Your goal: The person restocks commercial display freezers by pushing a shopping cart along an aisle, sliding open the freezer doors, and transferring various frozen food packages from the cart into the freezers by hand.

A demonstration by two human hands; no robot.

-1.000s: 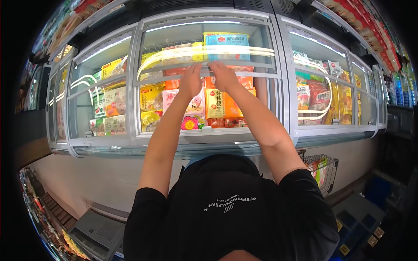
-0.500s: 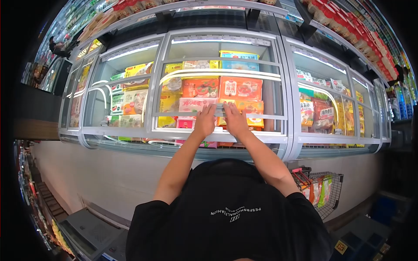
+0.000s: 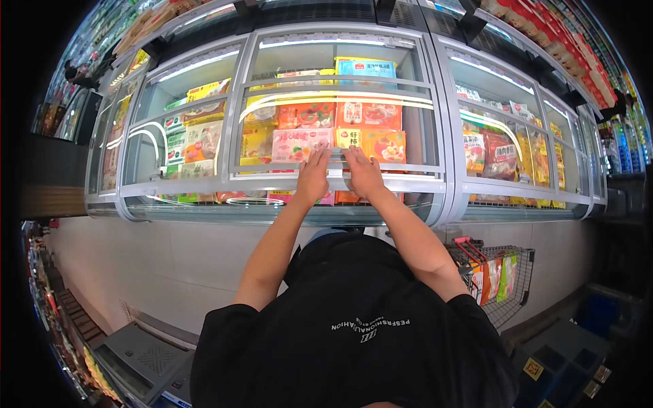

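A grey-framed shop freezer (image 3: 441,129) spreads under the left hand (image 3: 313,178) and right hand (image 3: 365,178); a wire cart (image 3: 528,280) stands behind the latter, to its right. Both arms (image 3: 270,243) reach forward, palms down, fingers (image 3: 315,158) outstretched on the glass lid (image 3: 337,100) beneath.

Clear glass lid (image 3: 337,97), grey-framed, streaked by light reflections; lower bar (image 3: 411,168) near front frame (image 3: 265,184)

A wire shopping cart (image 3: 470,249) with a red handle stands over to the right, colourful packets (image 3: 505,277) inside; red packages (image 3: 563,54) line the shelf above.
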